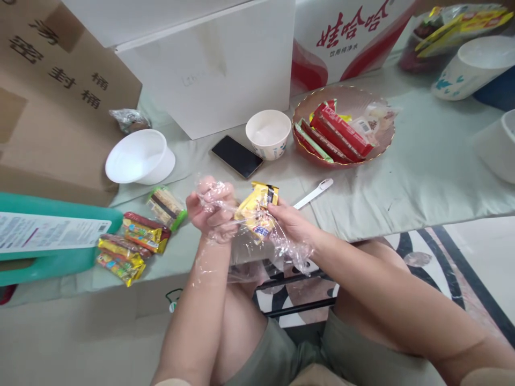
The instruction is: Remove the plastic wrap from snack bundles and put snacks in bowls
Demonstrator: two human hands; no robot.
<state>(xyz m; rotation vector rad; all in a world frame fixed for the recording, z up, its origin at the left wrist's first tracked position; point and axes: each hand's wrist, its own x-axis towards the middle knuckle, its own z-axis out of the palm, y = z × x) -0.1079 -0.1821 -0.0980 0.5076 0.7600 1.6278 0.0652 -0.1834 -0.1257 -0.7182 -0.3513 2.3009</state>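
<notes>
In the head view my right hand grips a small yellow snack packet by its right side, just past the table's near edge. Thin clear plastic film hangs below the packet and stretches across to my left hand. My left hand is closed beside the packet, its curled fingers wrapped in and gripping the film. Whether the film is a bag or a glove I cannot tell. Behind my hands lies a dark phone; a white plastic strip-like utensil lies behind my right hand.
A pink bowl holds red-wrapped snacks. Near it stand a paper cup and, at left, a white bowl. Several wrapped snacks lie beside a green jug. Boxes line the back; more cups stand right.
</notes>
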